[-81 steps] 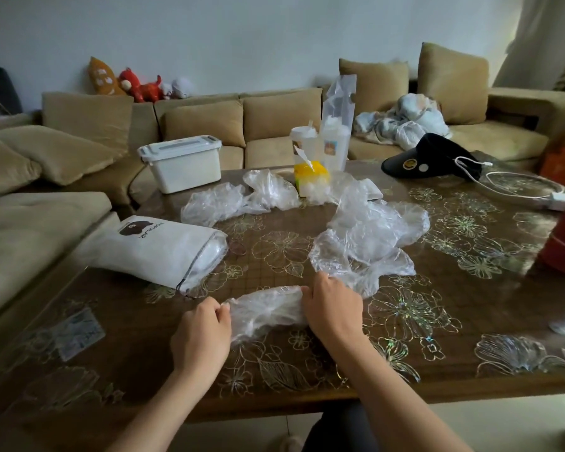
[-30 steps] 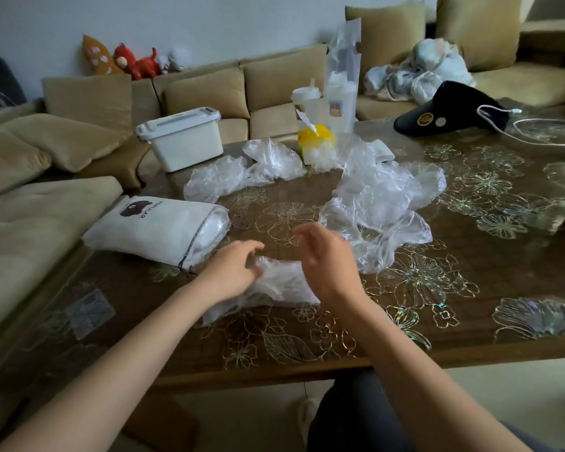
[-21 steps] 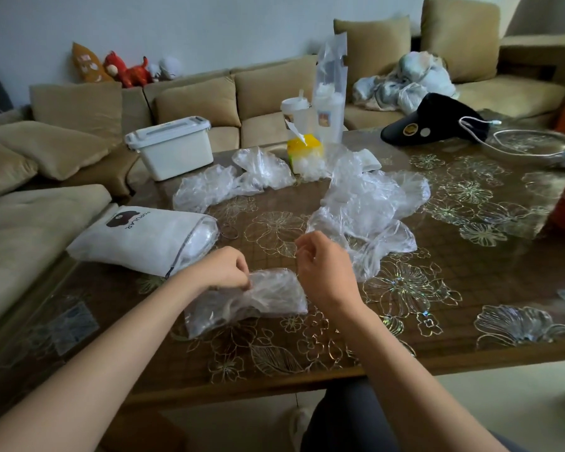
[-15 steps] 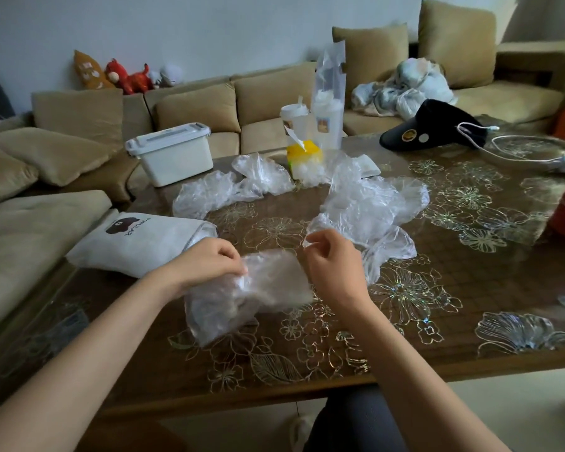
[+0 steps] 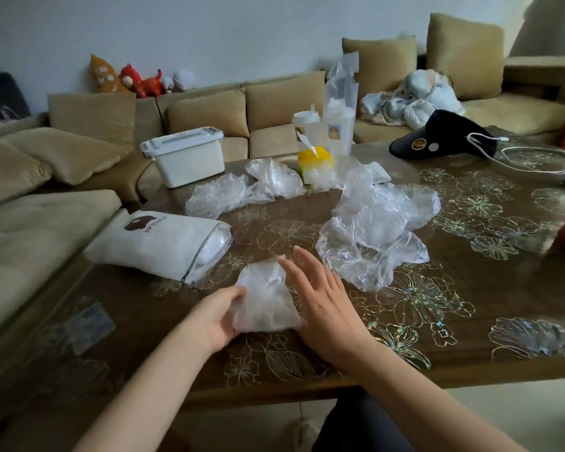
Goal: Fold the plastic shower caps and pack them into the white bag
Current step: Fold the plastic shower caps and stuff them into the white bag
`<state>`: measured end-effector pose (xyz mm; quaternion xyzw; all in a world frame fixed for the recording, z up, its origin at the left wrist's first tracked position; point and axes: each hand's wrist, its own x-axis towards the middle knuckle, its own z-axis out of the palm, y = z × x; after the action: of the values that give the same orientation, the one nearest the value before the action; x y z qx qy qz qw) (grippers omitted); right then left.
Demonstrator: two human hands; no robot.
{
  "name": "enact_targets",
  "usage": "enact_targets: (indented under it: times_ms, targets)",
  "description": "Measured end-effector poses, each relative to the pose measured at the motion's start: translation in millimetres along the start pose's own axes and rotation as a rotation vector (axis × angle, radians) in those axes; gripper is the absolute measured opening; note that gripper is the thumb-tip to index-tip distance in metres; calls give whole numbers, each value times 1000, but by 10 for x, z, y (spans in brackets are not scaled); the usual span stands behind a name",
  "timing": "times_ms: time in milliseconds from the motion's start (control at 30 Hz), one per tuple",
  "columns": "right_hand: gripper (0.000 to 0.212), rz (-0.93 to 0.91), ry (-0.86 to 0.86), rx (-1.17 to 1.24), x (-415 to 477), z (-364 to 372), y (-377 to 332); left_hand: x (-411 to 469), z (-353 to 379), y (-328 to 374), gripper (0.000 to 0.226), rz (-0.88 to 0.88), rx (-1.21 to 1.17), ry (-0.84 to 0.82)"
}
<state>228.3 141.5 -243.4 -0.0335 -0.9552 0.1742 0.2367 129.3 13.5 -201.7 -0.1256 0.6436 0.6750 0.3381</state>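
- Living room, and a brown glass-topped surface with a gold flower pattern fills the view, with a tan sofa wrapped round behind it.
- Front and centre, a folded clear plastic shower cap lies as a compact bundle near the front edge, right between both hands.
- On its left side, the left hand grips the bundle, with fingers curled round its edge.
- Over on the other side, the right hand is flat with fingers straight and spread, laid against the bundle's right side and holding nothing.
- Look left: a white fabric bag with a dark bear logo lies on its side. Its mouth faces the bundle, close to it but apart, and clear plastic shows inside.
- Further back on the right, a heap of loose clear plastic shower caps sits unfolded just beyond the right hand's fingertips.
- Beyond the bag, a smaller clump of clear plastic caps lies mid-surface.
- At the far edge, a white lidded plastic box and a yellow pack stand, and a black visor cap rests far right.
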Motion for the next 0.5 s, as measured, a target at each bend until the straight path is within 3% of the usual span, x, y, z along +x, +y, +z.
enact_targets:
  times_ms: [67, 167, 200, 300, 334, 400, 500]
  targets:
    - [80, -78, 42, -49, -2, 9, -14, -8, 15, -32, 19, 29, 11, -3]
    - [34, -135, -118, 43, -28, -14, -90, -47, -30, -84, 20, 68, 68, -68]
    - [27, -117, -155, 79, -27, -17, -96, -51, -65, -103, 22, 127, 131, -54]
    - [26, -49, -210, 155, 12, -58, -74, -126, -240, -132, 39, 543, 527, 62]
    - [25, -28, -216, 182, 31, -62, -66, -173, -313, -140, 47, 674, 635, -29]
    - [23, -6, -230, 221, 67, -87, -67, -288, -411, -169, 61, 776, 801, -273]
    - [17, 1, -245, 225, 92, -126, -65, -289, -477, -249, 68, 916, 1103, -340]
